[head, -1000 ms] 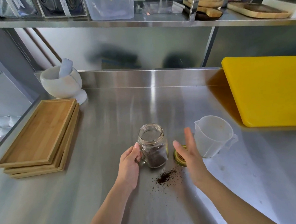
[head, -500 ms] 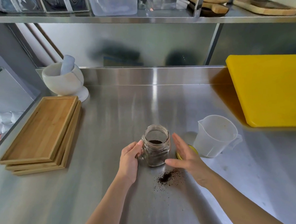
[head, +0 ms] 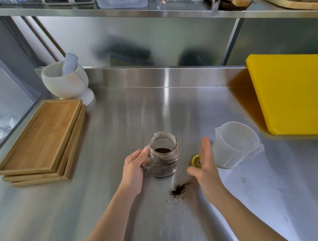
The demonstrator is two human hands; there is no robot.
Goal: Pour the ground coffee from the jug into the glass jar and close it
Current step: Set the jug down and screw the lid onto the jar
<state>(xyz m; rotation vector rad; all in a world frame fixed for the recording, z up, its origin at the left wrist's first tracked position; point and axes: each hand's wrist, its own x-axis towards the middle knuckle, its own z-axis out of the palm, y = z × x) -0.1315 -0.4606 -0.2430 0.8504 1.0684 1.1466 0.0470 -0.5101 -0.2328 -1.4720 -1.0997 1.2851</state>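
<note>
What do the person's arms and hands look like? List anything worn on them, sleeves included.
Both forearms are bare as far as the frame shows; no sleeve cuffs enter view. The left hand and right hand are ungloved, with no ring, watch, bracelet or marking visible. Fingernails look short and unpainted.

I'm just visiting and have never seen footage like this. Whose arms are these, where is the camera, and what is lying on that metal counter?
There is no machine here: these are a person's bare arms, filmed by a wide-angle camera worn on the head, looking down. The left hand grips the open glass jar, which holds ground coffee. The right hand is open and empty, above the yellow lid lying on the counter. Beside it stands the emptied plastic jug. Some spilled coffee lies in front of the jar.
</note>
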